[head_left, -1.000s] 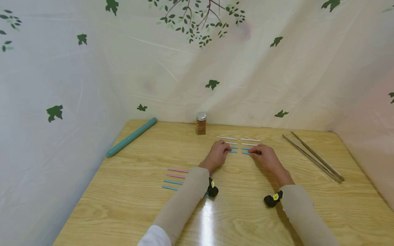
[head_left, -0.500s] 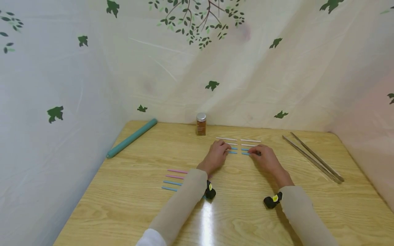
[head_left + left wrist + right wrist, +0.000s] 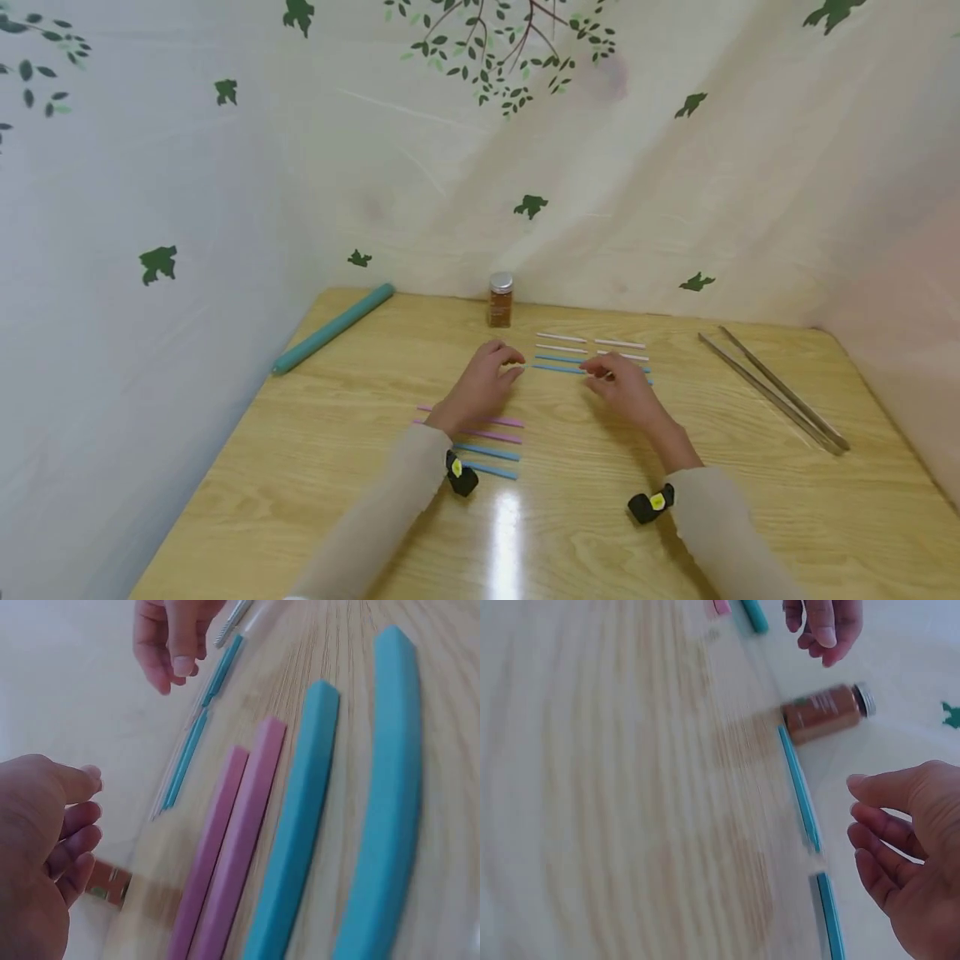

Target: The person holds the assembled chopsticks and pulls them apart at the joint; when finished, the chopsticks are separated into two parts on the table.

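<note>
My left hand hovers above the table, left of the far sticks, its fingers loosely bent with nothing between thumb and fingertips. My right hand is over the right part of these rows, partly hiding the blue sticks; it too looks bare in the right wrist view, thumb apart from the fingers. White sticks lie just behind the blue ones, in two columns with a small gap. Nearer to me, pink sticks and slim, square-sided blue sticks lie in rows under my left forearm, which covers part of them.
A jar with a silver lid and brown contents stands at the back. A teal rod lies at the back left. Long metal tongs rest on the right. A leaf-patterned cloth hangs behind the table.
Both hands have let go of the blue sticks. The left hand has moved left and the right hand slightly left. The head view has shifted a little too.
</note>
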Tool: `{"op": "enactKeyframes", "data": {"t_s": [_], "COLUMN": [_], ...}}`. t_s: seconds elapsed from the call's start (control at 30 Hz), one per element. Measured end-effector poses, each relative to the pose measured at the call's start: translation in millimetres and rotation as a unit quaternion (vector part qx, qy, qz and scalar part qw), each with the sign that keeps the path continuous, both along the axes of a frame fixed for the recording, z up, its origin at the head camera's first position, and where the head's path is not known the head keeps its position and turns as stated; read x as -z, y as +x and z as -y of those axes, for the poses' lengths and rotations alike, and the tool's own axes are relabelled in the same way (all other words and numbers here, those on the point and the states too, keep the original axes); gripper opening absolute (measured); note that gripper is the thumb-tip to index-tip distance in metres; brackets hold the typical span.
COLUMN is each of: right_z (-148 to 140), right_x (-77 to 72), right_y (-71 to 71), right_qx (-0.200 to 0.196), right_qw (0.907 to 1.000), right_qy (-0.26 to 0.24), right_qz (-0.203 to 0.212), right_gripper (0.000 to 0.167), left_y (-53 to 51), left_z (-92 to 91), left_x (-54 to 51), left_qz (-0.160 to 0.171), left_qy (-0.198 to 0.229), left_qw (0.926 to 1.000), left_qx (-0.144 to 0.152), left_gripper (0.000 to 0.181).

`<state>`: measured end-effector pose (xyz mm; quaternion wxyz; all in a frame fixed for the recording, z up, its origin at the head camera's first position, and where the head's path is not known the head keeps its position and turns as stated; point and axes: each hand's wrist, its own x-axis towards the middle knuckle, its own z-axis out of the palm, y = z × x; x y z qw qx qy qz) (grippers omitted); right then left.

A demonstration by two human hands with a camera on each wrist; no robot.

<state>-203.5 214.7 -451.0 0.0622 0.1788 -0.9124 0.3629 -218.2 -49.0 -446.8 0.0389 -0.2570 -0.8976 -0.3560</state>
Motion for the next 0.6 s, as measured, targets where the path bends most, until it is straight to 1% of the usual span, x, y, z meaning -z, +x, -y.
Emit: {"op": "enactKeyframes", "data": {"t_s": [0.1,0.23,0.43,0.6], "right_z": [14.5,29.1,45.4,60.3], "right_x": [0.3,-0.2,0.9,3.8], "right_y": [4.0,10.4,17.9,24.9], "right_qx": [-0.007,-0.022,-0.041,-0.055], "right_qw": [0.9998,0.9992,0.9972,0.9964], "right_qy": [-0.014,-0.033,-0.062,-0.064], "right_qz": [0.010,0.006,-0.003,0.006], "right_gripper": [0.023,0.026,0.028,0.028], "left_y": [5.5,11.1,19.5,26.0], "left_z": [19.3,40.1,69.4,91.9], "left_x": [-0.4,-0.1,0.7,3.9], "left_qz": [0.018,0.035,0.036,0.046], "left_qy": [0.008,0.019,0.031,0.052], "left_qw": [0.9997,0.9989,0.9986,0.9972], "left_qx": [-0.016,-0.026,-0.025,-0.029], "left_gripper": [0.021,0.021,0.019,0.019]}}
